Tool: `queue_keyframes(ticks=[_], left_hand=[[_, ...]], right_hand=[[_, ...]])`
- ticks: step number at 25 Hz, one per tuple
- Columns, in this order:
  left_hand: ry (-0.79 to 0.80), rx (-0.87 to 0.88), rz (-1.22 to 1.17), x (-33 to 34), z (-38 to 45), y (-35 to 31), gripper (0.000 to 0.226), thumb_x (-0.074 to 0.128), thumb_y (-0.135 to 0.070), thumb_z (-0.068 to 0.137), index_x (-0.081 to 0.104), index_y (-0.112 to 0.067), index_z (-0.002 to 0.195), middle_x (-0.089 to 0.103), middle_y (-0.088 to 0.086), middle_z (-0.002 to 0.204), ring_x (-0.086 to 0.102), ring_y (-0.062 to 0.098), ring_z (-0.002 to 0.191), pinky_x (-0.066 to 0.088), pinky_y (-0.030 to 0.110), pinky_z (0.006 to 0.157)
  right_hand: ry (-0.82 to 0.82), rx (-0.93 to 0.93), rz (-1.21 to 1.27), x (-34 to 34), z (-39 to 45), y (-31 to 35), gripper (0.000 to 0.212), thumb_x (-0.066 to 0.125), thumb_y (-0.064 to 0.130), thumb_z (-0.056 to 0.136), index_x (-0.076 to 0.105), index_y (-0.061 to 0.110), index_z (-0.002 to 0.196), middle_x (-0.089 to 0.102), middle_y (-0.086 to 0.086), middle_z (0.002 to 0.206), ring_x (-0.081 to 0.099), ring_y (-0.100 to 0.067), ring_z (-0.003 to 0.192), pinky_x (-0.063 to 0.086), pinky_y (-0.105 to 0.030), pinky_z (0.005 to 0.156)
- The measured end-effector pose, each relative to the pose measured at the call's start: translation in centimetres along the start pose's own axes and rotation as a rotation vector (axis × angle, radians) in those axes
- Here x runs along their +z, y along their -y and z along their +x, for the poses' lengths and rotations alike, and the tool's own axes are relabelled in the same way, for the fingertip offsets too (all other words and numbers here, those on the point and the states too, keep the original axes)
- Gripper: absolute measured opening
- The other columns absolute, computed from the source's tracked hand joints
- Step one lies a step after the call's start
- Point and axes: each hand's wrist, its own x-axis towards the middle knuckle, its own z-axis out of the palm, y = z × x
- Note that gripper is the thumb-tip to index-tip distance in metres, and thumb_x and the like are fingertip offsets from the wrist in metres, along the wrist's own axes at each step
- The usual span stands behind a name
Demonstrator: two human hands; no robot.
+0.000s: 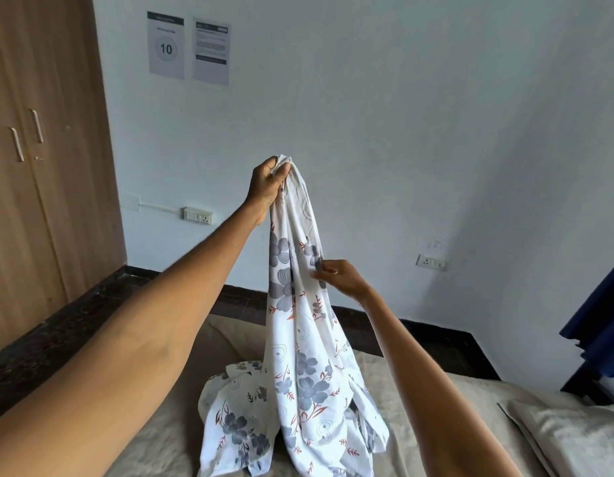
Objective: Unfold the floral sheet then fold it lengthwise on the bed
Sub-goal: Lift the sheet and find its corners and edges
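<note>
Head view: your left arm reaches up and forward, nearly straight, and your left hand is fisted around the bunched top end of the white cotton sheet with grey flowers and red-orange leaves, fingers and thumb curled tight over the fabric. The sheet hangs from that fist in a narrow gathered column, and its lower part spreads in a crumpled heap on the beige quilted bed cover, in front of you and between your forearms. Your right arm is extended lower, elbow slightly bent, wrist turned inward; your right hand pinches an edge of the hanging sheet about midway down, thumb against fingertips, fabric caught between them. A grey-beige pillow lies on the bed at lower right. Brown wooden wardrobe stands on the left. Two printed paper notices are stuck on the pale blue wall, one showing "10".
</note>
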Motion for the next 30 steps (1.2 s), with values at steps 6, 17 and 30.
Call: queue_keyframes(ticks=[6,17,30], left_hand=[[0.038,-0.003,0.021,-0.6,-0.1,-0.2,0.011,0.056,-0.028,0.087,0.054,-0.020,0.080,0.040,-0.003,0.072,0.035,0.006,0.063,0.034,0.015,0.054],[-0.148,-0.228,0.229,-6.1,-2.3,7.7,0.017,0.058,-0.024,0.089,0.068,-0.012,0.096,0.059,0.005,0.078,0.050,0.016,0.075,0.037,0.028,0.064],[-0.408,-0.424,0.140,-7.4,-8.5,12.8,0.039,0.048,-0.014,0.095,0.032,-0.018,0.059,0.029,-0.001,0.059,0.029,0.009,0.055,0.023,0.024,0.051]], right_hand=[[-0.024,0.122,0.097,2.8,0.1,-1.6,0.032,0.057,0.034,0.092,0.064,0.007,0.077,0.052,-0.006,0.077,0.046,-0.012,0.075,0.036,-0.027,0.072],[-0.635,-0.135,0.110,-6.4,0.6,2.4,0.031,0.048,0.027,0.094,0.055,0.009,0.070,0.051,-0.006,0.065,0.047,-0.015,0.061,0.032,-0.027,0.055],[0.466,0.256,-0.076,-0.4,-2.3,-3.5,0.033,0.063,0.005,0.084,0.064,0.025,0.057,0.054,0.013,0.062,0.047,-0.004,0.070,0.037,-0.017,0.074]])
